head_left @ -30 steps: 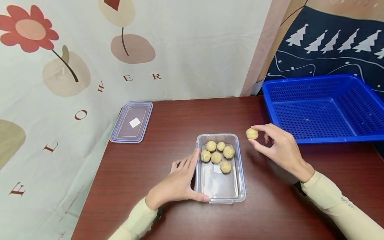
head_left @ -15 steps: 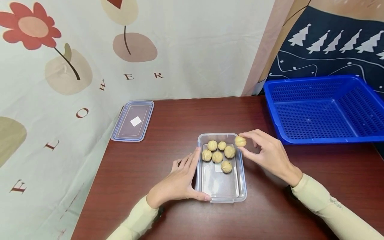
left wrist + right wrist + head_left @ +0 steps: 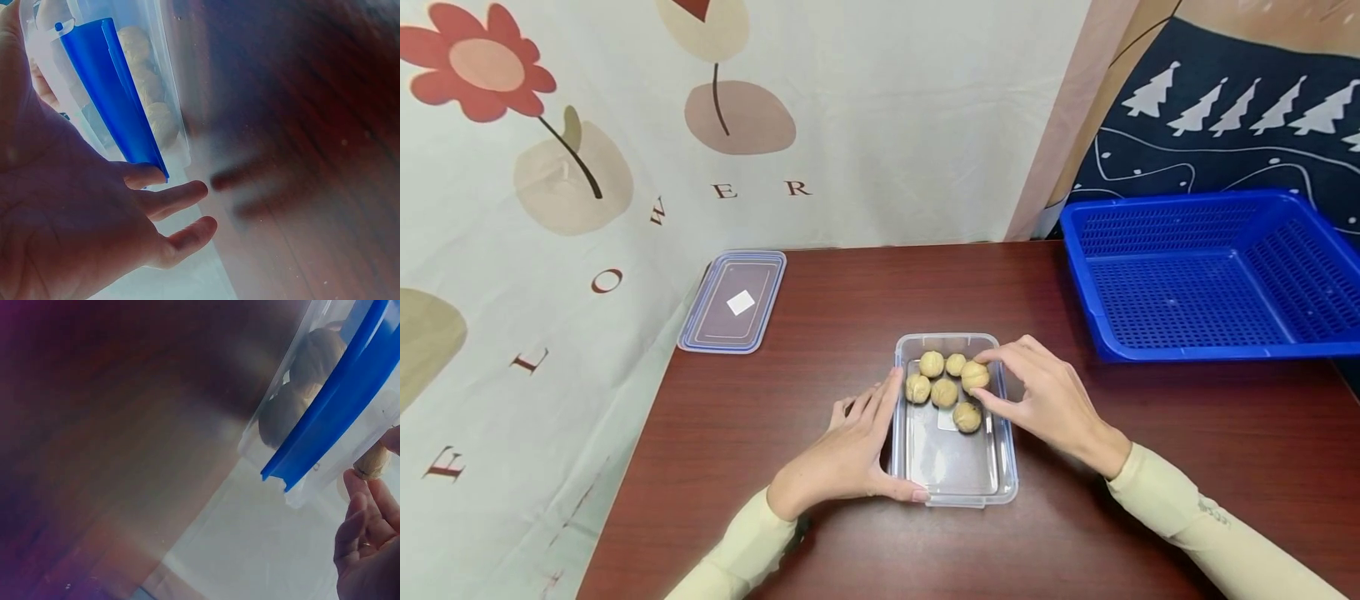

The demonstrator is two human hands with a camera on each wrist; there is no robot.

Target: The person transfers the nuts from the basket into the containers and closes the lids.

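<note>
In the head view a clear plastic container point(image 3: 951, 468) stands on the table, with several walnuts point(image 3: 944, 392) grouped toward its far end. My left hand point(image 3: 846, 457) rests along its left side, fingers nearly straight against the wall and thumb at the near left corner. Between thumb and fingertips my right hand point(image 3: 1051, 402) pinches a walnut point(image 3: 975, 374), which is over the container's right side and covers one behind it. The right wrist view also has this pinched walnut point(image 3: 373, 460), close to the container's blue side clasp point(image 3: 337, 406).
A blue-edged lid point(image 3: 739, 304) with a white label lies at the back left of the brown table point(image 3: 850, 292). At the back right sits a blue perforated basket point(image 3: 1165, 292). Printed cloth point(image 3: 887, 125) hangs behind the table.
My right hand has carried its walnut leftward from beside the basket to over the container, lowering it toward the others. The left hand has stayed at the container's side.
</note>
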